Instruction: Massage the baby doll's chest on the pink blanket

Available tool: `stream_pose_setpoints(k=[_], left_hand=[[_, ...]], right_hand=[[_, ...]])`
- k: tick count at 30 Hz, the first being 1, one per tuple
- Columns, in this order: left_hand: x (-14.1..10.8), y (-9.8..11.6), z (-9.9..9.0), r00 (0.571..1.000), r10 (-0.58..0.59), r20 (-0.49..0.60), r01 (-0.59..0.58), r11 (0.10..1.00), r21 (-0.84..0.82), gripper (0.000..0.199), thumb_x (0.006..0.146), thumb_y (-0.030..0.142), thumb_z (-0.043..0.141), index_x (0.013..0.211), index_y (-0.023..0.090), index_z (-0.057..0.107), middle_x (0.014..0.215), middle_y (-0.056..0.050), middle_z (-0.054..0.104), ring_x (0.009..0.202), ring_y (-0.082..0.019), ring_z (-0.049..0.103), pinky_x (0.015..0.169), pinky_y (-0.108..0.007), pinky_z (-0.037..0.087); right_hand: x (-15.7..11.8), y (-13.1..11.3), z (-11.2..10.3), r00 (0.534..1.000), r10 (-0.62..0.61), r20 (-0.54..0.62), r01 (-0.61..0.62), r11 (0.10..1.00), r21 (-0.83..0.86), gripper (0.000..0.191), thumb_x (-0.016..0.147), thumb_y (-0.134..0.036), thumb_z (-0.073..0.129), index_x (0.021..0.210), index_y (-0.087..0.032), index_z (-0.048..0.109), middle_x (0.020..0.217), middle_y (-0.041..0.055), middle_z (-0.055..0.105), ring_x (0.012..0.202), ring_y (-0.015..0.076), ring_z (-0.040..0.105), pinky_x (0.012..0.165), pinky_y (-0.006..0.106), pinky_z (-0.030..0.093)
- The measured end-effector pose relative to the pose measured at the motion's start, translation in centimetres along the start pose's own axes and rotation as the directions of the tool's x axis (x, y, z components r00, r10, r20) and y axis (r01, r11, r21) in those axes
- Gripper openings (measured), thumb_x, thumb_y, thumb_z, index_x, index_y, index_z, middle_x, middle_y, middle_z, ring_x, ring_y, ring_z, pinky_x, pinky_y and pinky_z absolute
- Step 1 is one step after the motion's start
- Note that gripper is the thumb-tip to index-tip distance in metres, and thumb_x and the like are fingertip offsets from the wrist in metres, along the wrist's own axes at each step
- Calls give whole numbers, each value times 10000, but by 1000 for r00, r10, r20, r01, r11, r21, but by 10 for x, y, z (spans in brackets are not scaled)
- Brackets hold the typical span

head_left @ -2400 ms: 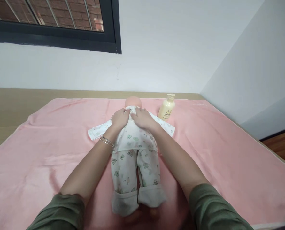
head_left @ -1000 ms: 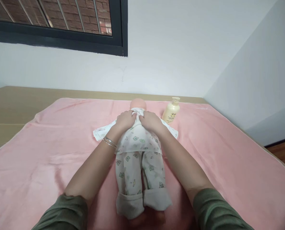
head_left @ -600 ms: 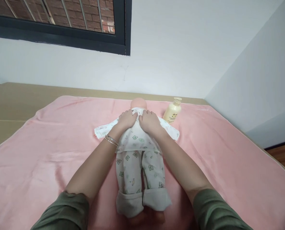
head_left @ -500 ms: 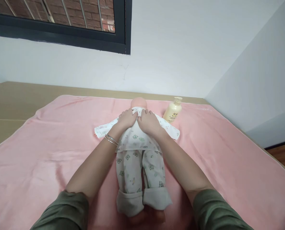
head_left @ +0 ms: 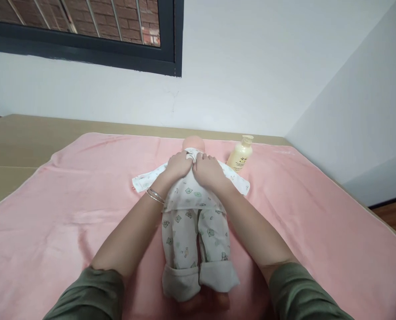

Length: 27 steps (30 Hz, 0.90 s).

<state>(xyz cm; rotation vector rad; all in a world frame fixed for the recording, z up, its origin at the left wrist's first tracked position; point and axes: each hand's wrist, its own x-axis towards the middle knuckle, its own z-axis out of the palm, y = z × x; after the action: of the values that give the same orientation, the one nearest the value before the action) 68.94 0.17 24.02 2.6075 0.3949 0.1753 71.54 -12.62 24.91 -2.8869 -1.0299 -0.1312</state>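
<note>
Pink blanket (head_left: pixel 301 213) is supporting the doll (head_left: pixel 186 200); my left hand (head_left: pixel 180 166) and right hand (head_left: pixel 208 170) are resting on its far torso, grip unclear, likely needing even contact next.

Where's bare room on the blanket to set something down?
Free: blanket left of the doll and left forearm, and right of the bottle and right forearm. Crowded: the middle, left hand and right hand on the doll, bottle close by.

No words, numbers or brand name can be read. The pale yellow bottle (head_left: pixel 243 150) bears dark print (head_left: pixel 240 162) on its front, a larger mark above smaller lines, all too small and blurred to make out.
</note>
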Motion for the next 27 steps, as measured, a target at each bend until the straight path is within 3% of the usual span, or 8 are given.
stream_pose_setpoints(k=[2,5,8,11,16,20,23,27], left_hand=[[4,-5,4,999,-12,-43,13,1000,4,414,961,297,305,1198,143,607,1246,-185,673,1168,-313,629,994,-416,473],[-4,1,8,998,-25,-61,30,996,89,458,979,318,282,1261,121,584,1263,-204,657,1194,-335,613,1031,-459,450],[-17,17,12,997,20,-76,-4,980,197,471,981,316,307,1313,97,559,1316,-223,620,1267,-374,554,1071,-517,413],[-21,26,15,992,57,-110,-30,973,229,466,967,290,330,1311,77,562,1339,-234,603,1296,-397,518,1085,-536,395],[-2,6,15,993,-59,-104,66,996,66,454,952,322,320,1228,115,616,1270,-213,660,1208,-364,602,1041,-486,436],[11,-15,16,991,-102,-85,96,992,-79,462,959,406,294,1143,171,647,1234,-181,696,1164,-346,638,957,-451,485],[11,-19,17,989,-109,-104,99,991,-91,467,960,429,300,1135,182,655,1236,-176,700,1179,-351,636,969,-468,484],[8,-13,8,994,-46,-95,34,992,-124,443,945,414,381,1169,168,674,1268,-168,697,1209,-332,629,1039,-457,466]], right_hand=[[-2,-6,1,998,-56,-18,56,998,-23,507,1015,-228,308,1457,-11,432,1445,276,522,1298,382,518,1091,475,352],[11,7,6,998,-69,-4,69,993,94,495,1013,-258,304,1424,-36,468,1480,245,510,1325,361,502,1104,451,360],[29,35,10,998,22,54,-36,961,276,468,1017,-294,260,1322,-97,556,1424,189,587,1290,323,547,1102,445,375],[35,50,10,990,106,96,-133,929,347,486,1025,-294,205,1269,-131,593,1367,156,641,1268,309,573,1110,466,369],[14,20,4,996,85,23,-87,989,120,503,1040,-325,247,1288,-57,594,1360,232,616,1246,366,569,1124,545,330],[-3,-11,3,999,-25,-31,24,1000,-15,520,990,-184,328,1451,28,444,1480,285,494,1344,403,477,1116,517,347],[4,-7,9,997,-60,-42,63,996,65,516,981,-161,312,1451,-8,459,1521,236,475,1373,370,455,1133,483,347],[26,25,18,998,40,-49,-24,957,289,540,1021,-370,323,1451,-73,460,1527,180,495,1382,337,454,1186,520,290]])
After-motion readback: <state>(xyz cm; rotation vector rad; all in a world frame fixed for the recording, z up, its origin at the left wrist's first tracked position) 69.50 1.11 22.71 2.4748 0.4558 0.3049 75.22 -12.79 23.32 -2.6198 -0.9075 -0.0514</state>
